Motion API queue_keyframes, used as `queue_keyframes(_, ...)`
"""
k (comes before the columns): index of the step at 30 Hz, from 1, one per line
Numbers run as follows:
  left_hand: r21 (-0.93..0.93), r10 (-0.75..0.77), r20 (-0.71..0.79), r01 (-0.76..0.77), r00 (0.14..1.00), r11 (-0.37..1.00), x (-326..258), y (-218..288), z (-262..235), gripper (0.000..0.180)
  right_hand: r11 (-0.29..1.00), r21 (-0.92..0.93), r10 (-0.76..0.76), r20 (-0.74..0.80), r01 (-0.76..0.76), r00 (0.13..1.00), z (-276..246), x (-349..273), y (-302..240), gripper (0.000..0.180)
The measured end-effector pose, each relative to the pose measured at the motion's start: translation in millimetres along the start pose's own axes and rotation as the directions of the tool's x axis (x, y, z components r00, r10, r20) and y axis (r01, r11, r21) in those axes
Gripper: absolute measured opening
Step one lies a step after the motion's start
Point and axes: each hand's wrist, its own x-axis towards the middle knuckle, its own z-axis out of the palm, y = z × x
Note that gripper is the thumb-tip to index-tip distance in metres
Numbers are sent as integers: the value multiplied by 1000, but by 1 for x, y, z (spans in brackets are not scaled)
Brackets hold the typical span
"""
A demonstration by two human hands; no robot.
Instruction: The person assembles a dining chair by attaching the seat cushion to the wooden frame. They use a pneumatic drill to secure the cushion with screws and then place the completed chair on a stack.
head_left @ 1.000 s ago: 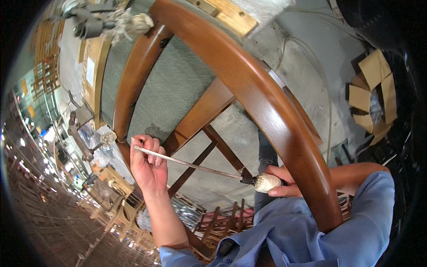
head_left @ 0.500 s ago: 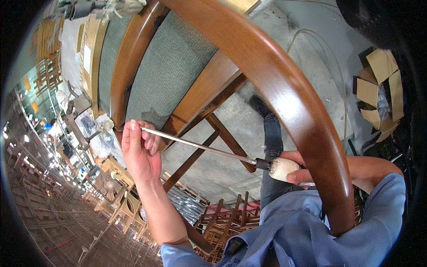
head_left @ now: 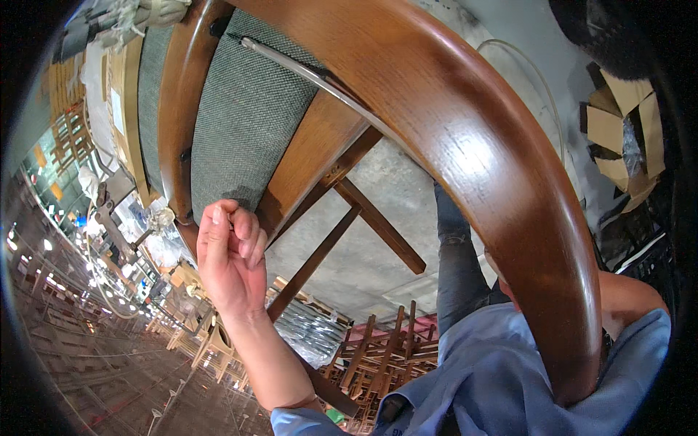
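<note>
A brown wooden chair frame (head_left: 407, 80) with a curved arm sweeps across the middle and right. Inside it lies a grey-green upholstered panel (head_left: 243, 120). My left hand (head_left: 236, 254) is raised beside the panel's lower end, fingers curled and thumb pressed toward them; anything between the fingertips is too small to make out. My right hand (head_left: 502, 282) is mostly hidden behind the curved arm, with a sliver of skin showing. From behind that arm the long metal bit (head_left: 313, 78) of a screwdriver reaches up-left over the panel, its tip near a dark hole in the wooden rail.
An open cardboard box (head_left: 625, 138) with plastic inside stands on the floor at right. A hose (head_left: 545, 102) runs along the grey floor. Stacked wooden frames (head_left: 385, 341) and a clamp (head_left: 113, 211) are at lower middle and left. A gloved hand (head_left: 156, 13) appears at the top left.
The screwdriver's bit has swung up and away from my left fingertips toward the top of the panel. My right hand has gone behind the chair arm. My left hand has stayed nearly in place.
</note>
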Motion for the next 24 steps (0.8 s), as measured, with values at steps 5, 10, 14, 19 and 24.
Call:
queue_keyframes(5,15,14,-24,-14,1000,1000,-2,0,-1,20,990,138,1,-39,4,999,8,9,-3,77)
queue_keyframes(10,0,15,11,-15,1000,1000,1,-2,-2,19,991,128,-16,-49,22,999,10,11,-3,66)
queue_keyframes(14,14,17,4,-17,1000,1000,-1,-3,-2,19,994,107,-14,-22,17,1000,8,16,-2,59)
queue_keyframes(19,21,18,-5,-18,1000,1000,-2,-4,3,18,999,26,-42,-21,42,999,2,21,-1,55)
queue_keyframes(24,37,22,2,-22,1000,999,0,-5,5,18,994,78,-71,-30,73,997,7,24,4,56)
